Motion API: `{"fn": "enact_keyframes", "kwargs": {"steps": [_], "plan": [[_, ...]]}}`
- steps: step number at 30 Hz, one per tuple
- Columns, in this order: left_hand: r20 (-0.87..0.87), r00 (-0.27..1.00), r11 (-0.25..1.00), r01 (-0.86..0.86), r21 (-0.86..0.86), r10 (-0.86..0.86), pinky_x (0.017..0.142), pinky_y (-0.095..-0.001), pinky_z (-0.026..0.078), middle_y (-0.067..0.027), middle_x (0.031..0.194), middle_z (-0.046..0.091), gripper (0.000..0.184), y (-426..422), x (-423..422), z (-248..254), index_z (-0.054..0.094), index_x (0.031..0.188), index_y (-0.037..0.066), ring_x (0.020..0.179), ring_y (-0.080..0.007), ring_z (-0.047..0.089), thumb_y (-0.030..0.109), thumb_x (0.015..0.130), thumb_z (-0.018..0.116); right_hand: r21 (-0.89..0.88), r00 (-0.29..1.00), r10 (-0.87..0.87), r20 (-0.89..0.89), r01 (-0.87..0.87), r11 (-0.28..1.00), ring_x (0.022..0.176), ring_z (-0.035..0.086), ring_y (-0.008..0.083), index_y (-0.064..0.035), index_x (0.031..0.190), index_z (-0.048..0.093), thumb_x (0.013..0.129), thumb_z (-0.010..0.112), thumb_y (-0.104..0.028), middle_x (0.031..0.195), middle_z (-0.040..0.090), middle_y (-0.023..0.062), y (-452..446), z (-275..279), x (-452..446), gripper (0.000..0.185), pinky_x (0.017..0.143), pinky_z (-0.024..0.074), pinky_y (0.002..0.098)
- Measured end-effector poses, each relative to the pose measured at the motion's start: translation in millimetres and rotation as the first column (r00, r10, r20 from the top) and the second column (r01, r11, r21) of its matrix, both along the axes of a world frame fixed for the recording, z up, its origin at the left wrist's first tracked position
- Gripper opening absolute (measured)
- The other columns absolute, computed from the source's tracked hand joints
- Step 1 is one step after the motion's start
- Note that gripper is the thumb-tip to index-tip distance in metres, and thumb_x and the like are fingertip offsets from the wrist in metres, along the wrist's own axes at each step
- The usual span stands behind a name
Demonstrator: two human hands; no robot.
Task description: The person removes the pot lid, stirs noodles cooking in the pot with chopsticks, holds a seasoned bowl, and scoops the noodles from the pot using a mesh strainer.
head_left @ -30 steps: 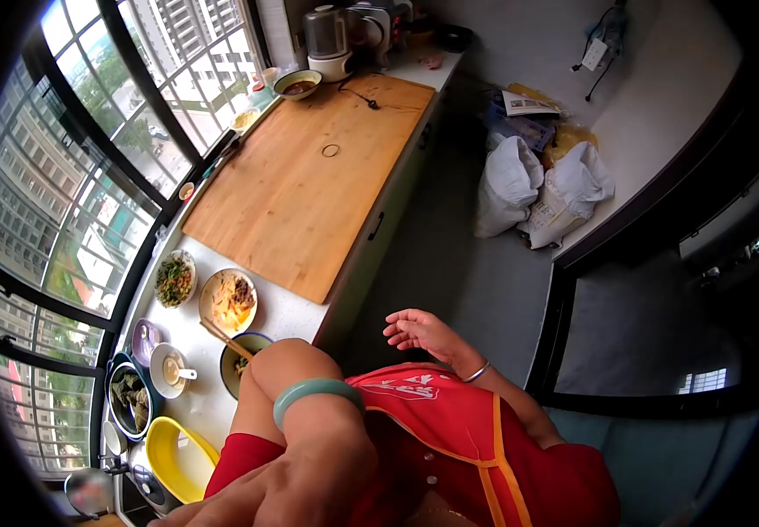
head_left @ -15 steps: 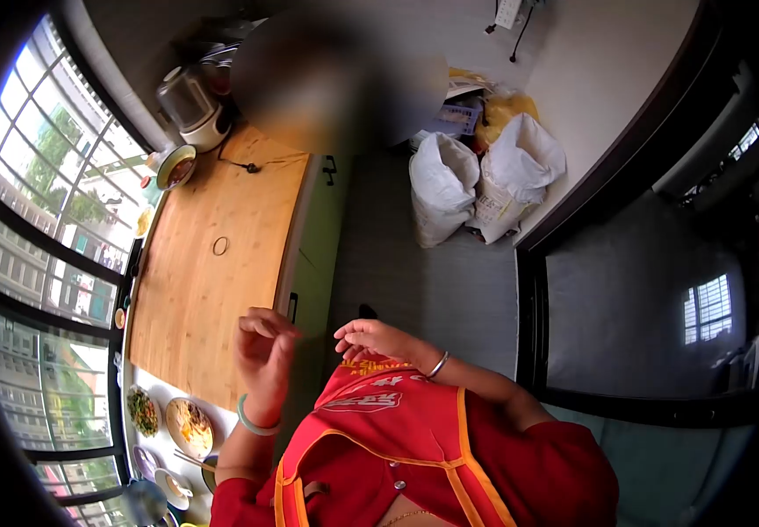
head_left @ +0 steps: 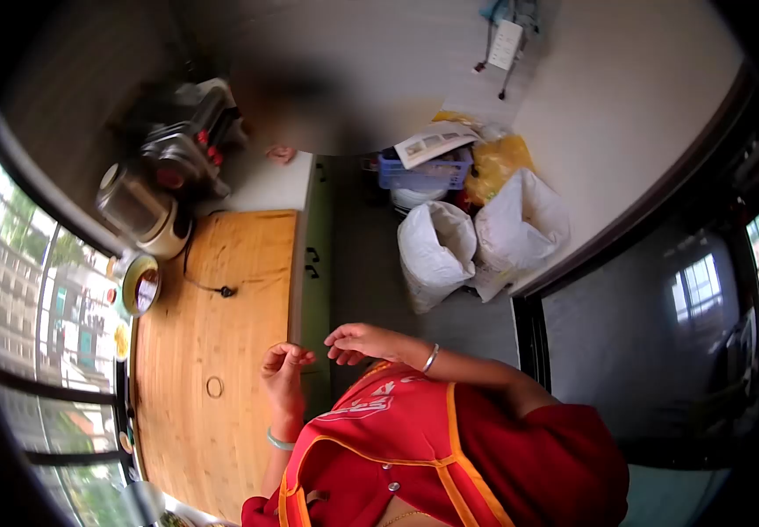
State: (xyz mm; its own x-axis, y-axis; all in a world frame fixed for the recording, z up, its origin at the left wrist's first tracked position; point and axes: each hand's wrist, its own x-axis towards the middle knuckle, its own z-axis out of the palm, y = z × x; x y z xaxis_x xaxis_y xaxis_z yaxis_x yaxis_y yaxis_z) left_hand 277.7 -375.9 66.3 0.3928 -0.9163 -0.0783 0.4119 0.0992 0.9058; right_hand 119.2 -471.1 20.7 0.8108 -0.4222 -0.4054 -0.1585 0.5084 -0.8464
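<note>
My left hand hovers beside the right edge of a wooden board, its fingers loosely bent with nothing visible in them. A pale green bangle circles that wrist. Close to its right, my right hand hangs in the air in front of the red apron, fingers bent and slightly apart, also with nothing visible in it. A silver bracelet is on the right wrist. On the board lies a thin dark loop, and a black plug on a cord rests farther up.
A blender-like appliance and a bowl stand by the window. Green cabinets run below the counter. Two white sacks stand on the floor near a purple basket and yellow bag. A power strip is on the wall.
The view has tilted up toward the far wall, so the board and sacks sit lower and the food plates have mostly left the picture. My hands have come closer together.
</note>
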Motion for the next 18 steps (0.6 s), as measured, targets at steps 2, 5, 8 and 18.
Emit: {"fn": "enact_keyframes", "kwargs": {"steps": [2,5,8,18], "plan": [[-0.032,0.999,0.999,0.038,-0.022,-0.039,0.066,-0.0243,0.045,-0.006,0.071,0.056,0.005,-24.1,3.7,15.8,0.052,0.08,0.0,0.067,-0.0133,0.055,0.003,0.08,0.056,0.031,0.998,-0.01,0.064,0.008,0.999,0.082,0.056,0.0128,-0.004,0.109,0.047,0.089,0.042,-0.022,0.097,0.057,0.0062,-22.6,-7.9,11.1,0.027,0.07,0.0448,0.0247],[-0.001,1.0,0.998,-0.016,0.056,0.016,0.068,-0.0244,0.044,-0.0064,0.072,0.056,0.002,-60.0,10.0,18.2,0.052,0.081,-0.001,0.068,-0.0134,0.054,0.0,0.081,0.054,0.05,0.997,0.035,0.064,-0.038,0.998,0.081,0.056,0.013,-0.0041,0.109,0.047,0.089,0.043,-0.022,0.096,0.057,0.006,-59.3,-11.3,29.5,0.027,0.07,0.0451,0.0248],[0.032,0.999,0.999,-0.022,0.026,0.021,0.069,-0.0244,0.044,-0.0066,0.078,0.055,0.006,-90.8,24.7,1.3,0.052,0.084,-0.001,0.07,-0.0141,0.054,-0.006,0.08,0.05,0.091,0.995,0.09,0.038,-0.093,0.992,0.082,0.057,0.0143,-0.0044,0.109,0.047,0.088,0.044,-0.021,0.097,0.057,0.0063,-102.5,-18.8,47.7,0.028,0.071,0.0456,0.0249],[0.085,0.939,0.942,-0.335,0.005,0.334,0.068,-0.0283,0.049,-0.005,0.079,0.051,0.013,-225.1,70.0,-23.1,0.047,0.079,0.002,0.071,-0.0123,0.053,-0.008,0.076,0.054,0.002,0.972,0.227,-0.056,-0.228,0.974,0.08,0.056,0.013,-0.0022,0.108,0.046,0.088,0.044,-0.02,0.096,0.056,0.0074,-336.7,-36.8,117.0,0.028,0.069,0.0469,0.0247]]}}
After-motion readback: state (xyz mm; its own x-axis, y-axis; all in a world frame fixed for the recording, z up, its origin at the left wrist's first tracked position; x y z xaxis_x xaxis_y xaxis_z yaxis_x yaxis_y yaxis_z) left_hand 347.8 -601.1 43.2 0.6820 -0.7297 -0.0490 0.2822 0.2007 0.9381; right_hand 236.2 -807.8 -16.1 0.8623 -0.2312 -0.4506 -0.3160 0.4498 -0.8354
